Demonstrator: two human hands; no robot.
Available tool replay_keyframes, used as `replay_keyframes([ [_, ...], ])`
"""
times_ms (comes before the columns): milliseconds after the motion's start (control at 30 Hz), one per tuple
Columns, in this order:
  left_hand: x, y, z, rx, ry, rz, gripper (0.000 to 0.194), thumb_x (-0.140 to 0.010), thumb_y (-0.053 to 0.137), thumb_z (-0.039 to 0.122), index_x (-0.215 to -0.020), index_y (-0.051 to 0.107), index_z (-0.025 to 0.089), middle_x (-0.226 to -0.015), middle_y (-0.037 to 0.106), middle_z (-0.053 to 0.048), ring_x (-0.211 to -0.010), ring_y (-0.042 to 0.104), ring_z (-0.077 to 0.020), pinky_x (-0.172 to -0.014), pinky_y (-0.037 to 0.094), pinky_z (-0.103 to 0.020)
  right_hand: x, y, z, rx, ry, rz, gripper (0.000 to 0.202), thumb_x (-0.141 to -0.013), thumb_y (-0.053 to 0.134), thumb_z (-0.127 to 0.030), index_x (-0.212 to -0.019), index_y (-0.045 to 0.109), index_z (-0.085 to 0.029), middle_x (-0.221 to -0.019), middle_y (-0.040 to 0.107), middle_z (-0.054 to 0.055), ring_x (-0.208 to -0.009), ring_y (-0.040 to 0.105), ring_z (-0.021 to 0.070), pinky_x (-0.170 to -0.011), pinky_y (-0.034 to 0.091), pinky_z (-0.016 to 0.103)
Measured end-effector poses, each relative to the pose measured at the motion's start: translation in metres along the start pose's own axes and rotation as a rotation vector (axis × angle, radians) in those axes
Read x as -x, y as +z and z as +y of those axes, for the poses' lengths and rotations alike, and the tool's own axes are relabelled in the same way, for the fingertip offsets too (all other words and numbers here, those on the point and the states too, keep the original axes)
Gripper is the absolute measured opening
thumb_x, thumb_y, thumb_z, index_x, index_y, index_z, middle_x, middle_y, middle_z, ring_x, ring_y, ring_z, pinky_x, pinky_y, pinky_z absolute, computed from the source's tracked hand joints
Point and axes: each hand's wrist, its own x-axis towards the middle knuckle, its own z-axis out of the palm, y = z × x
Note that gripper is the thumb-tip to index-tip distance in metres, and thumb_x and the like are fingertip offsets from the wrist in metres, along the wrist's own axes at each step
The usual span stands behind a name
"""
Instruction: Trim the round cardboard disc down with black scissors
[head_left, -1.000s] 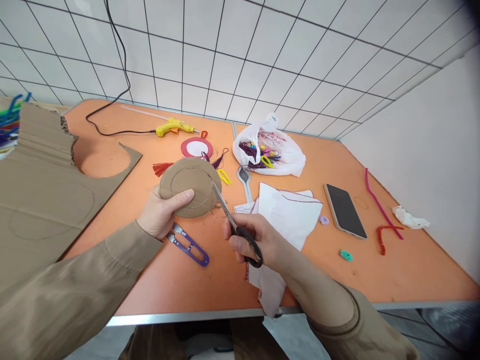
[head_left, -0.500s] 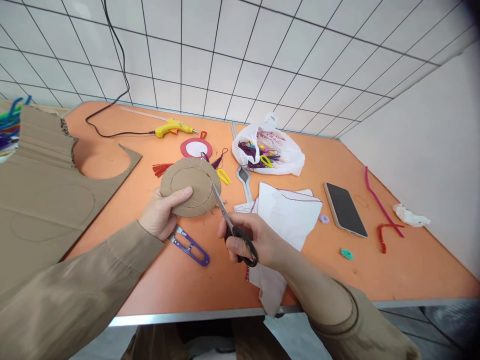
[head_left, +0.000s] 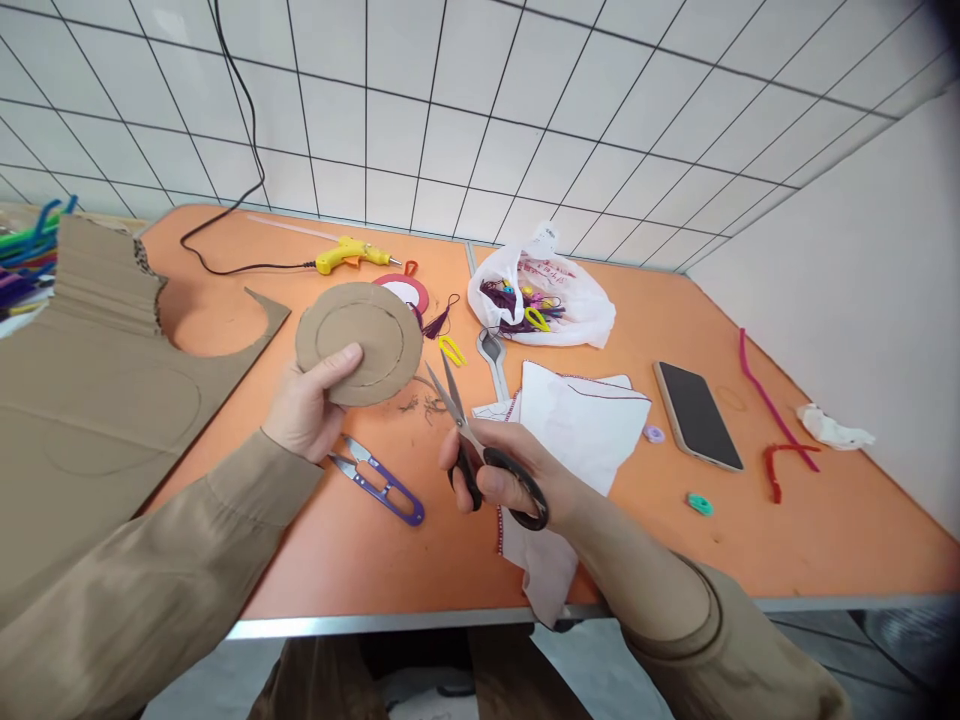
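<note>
Head view: trimming a cardboard disc (head_left: 358,342), scissors (head_left: 480,440) clear of the edge.
Left hand (head_left: 304,410) pinches the disc above the orange table (head_left: 750,540); right hand (head_left: 517,480) grips the scissors, blades parted. Next cut needs the rim fed between the blades along the pencilled ring.

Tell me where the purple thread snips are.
Head view: the purple thread snips lie on the orange table, just below the left hand, left of the scissors.

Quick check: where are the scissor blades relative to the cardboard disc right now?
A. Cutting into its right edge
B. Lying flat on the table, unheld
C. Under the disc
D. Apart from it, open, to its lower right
D: the scissors in the right hand have open blades, with a clear gap to the cardboard disc held by the left hand.
</note>
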Motion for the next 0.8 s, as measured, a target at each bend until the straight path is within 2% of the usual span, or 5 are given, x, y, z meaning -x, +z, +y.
replay_keyframes([
  [133, 0.0032, 0.0002, -0.0022, -0.033, -0.014, -0.053, 0.048, -0.065, 0.079, 0.019, -0.111, 0.069, 0.021, -0.101, 0.075, -0.006, -0.112, 0.063, -0.0306, -0.091, 0.054, -0.039, 0.0011, -0.0005, 0.0009, 0.006, -0.032, -0.004, 0.051, -0.077, 0.065, -0.063, -0.092, 0.056, -0.015, -0.063, 0.060, 0.002, -0.059, 0.054, 0.0144, -0.058, 0.041, 0.027],
  [333, 0.0045, -0.0008, -0.0048, -0.073, -0.033, -0.072, 0.049, -0.063, 0.081, 0.023, -0.110, 0.070, 0.020, -0.099, 0.075, -0.007, -0.110, 0.063, -0.0319, -0.092, 0.053, -0.040, 0.0014, -0.0001, -0.0009, -0.007, 0.022, 0.017, 0.053, -0.074, 0.067, -0.064, -0.092, 0.056, -0.015, -0.064, 0.061, 0.002, -0.058, 0.054, 0.0143, -0.056, 0.040, 0.027],
  [633, 0.0065, -0.0006, -0.0077, -0.068, -0.055, -0.083, 0.046, -0.062, 0.083, 0.023, -0.107, 0.072, 0.019, -0.100, 0.076, -0.007, -0.109, 0.064, -0.0297, -0.092, 0.052, -0.038, 0.0013, 0.0043, -0.0073, 0.000, 0.034, 0.042, 0.052, -0.074, 0.067, -0.064, -0.088, 0.055, -0.015, -0.063, 0.061, 0.001, -0.057, 0.054, 0.0130, -0.058, 0.041, 0.026],
  [800, 0.0085, 0.0012, -0.0085, -0.085, -0.058, -0.084, 0.037, -0.061, 0.083, 0.023, -0.097, 0.074, 0.017, -0.099, 0.076, -0.007, -0.105, 0.066, -0.0294, -0.089, 0.054, -0.037, 0.0002, 0.0044, -0.0064, 0.020, 0.020, 0.064, 0.054, -0.074, 0.066, -0.066, -0.088, 0.056, -0.015, -0.062, 0.060, 0.002, -0.057, 0.054, 0.0134, -0.056, 0.040, 0.026],
])
